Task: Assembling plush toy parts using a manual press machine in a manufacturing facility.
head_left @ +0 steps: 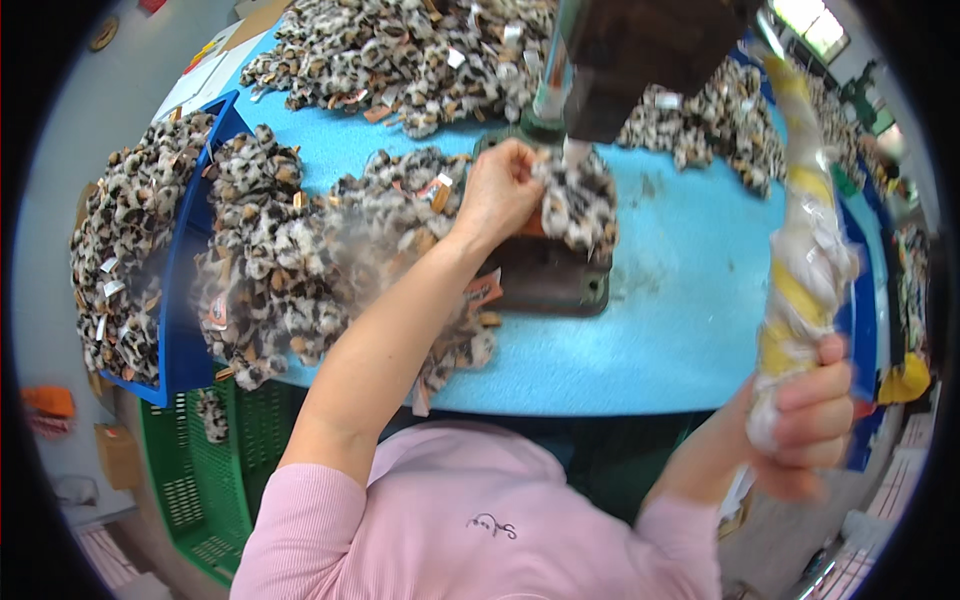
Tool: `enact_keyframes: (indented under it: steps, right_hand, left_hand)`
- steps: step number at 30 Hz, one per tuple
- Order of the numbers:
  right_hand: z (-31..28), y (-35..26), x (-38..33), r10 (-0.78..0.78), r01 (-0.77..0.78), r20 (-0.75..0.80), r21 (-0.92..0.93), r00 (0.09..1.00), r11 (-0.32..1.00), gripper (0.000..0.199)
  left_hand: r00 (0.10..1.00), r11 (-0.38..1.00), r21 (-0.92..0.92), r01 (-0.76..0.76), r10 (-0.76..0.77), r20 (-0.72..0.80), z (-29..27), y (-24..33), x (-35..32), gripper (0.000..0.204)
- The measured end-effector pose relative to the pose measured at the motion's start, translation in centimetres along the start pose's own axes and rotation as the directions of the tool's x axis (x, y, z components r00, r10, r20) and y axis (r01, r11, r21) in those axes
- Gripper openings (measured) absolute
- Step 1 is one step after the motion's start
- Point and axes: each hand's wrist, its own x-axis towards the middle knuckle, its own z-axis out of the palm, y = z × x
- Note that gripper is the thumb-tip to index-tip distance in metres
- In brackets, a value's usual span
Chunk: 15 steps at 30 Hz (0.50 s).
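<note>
My left hand [500, 190] is closed, its fingertips pinching a spotted plush piece [582, 205] in black, white and brown. The piece lies over the dark metal base [545, 275] of a hand press, below the press's dark head [650, 60]. What lies between my fingertips and the plush is partly hidden. At the right, my right hand [805, 425] wraps round the lower end of the press's long lever [800, 250]. White and yellow wrapping under clear plastic covers that lever. My right fingers look slightly blurred.
Plush pieces with tags lie in heaps: left of the press [300, 250], at the back [420, 60] and back right [700, 125]. More fill a blue bin [185, 290] at the left. A green crate [200, 460] stands below the light-blue tabletop [690, 300].
</note>
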Motion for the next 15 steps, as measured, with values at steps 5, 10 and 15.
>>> enact_keyframes:
  steps: [5, 10, 15]
  right_hand:
    - [6.0, 0.6, 5.8, 0.330, -0.360, -0.740, 0.127, 0.587, 0.924, 0.034]
    - [11.6, 9.2, -0.7, 0.952, -0.965, -0.230, -0.214, 0.200, 0.151, 0.027]
    - [15.4, 4.9, 1.8, 0.699, -0.708, -0.116, -0.144, 0.706, 0.691, 0.023]
  left_hand:
    - [0.935, 0.896, -0.350, 0.275, -0.164, 0.313, -0.4, 0.9, -1.4, 0.018]
    - [0.968, 0.822, -0.533, 0.201, -0.084, 0.236, -0.8, 4.4, -4.5, 0.025]
    - [0.949, 0.804, -0.594, -0.015, 0.198, 0.244, -6.9, 8.1, -8.0, 0.017]
